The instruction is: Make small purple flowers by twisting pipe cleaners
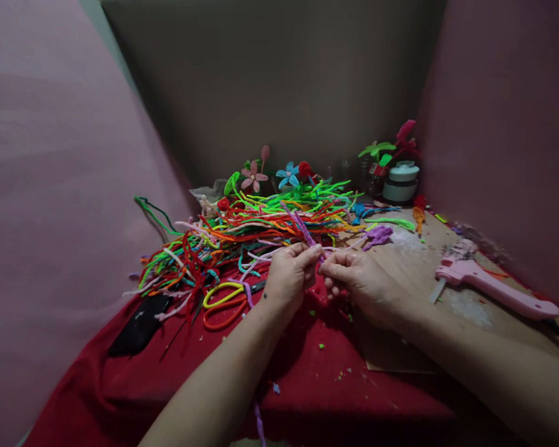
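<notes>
I watch my left hand (289, 273) pinch a fuzzy purple stem (302, 226) between thumb and forefinger, while my right hand (354, 279), just beside it, closes thumb and forefinger on the stem's lower end; the exact contact of those fingertips is too small for me to make out. The stem slants up and away beyond the left hand's fingertips, in front of the heap of coloured fuzzy stems (261, 217) that spreads ahead of and to the left of both hands. Just left of the left hand I see scissors (223, 305) with a yellow and an orange handle loop, a purple strand crossing them, and farther left a flat black object (140, 326) on the red cloth (307, 385). Ahead of the right hand and slightly right, a purple fuzzy bundle (378, 237) lies on the brown board (395, 261), which reaches under the right forearm. Well to the right of that hand rests a pink glue gun (489, 288). Beyond the heap, farthest from my hands, stand a pink flower (254, 177) and a blue flower (288, 176), with a lidded jar (400, 186) off to their right.
</notes>
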Demonstrator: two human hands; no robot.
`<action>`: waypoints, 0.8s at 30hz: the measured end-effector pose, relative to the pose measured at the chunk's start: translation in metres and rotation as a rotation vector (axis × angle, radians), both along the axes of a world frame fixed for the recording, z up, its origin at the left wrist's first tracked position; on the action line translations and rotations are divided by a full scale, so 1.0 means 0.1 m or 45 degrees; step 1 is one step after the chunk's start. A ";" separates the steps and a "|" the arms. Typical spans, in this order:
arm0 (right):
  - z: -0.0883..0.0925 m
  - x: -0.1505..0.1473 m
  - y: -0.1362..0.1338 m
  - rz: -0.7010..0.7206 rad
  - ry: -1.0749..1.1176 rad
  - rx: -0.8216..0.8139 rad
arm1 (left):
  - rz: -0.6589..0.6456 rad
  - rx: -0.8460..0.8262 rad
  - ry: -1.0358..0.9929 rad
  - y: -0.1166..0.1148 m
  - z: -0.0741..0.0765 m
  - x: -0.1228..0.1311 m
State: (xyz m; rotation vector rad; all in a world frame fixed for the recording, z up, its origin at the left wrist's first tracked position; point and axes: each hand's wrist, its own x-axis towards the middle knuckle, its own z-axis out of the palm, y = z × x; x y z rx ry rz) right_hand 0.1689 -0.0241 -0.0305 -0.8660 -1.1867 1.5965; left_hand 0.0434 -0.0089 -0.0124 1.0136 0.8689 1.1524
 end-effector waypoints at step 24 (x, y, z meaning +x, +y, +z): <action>0.04 -0.01 0.00 -0.077 0.003 -0.045 | 0.056 -0.007 -0.093 0.04 -0.02 0.01</action>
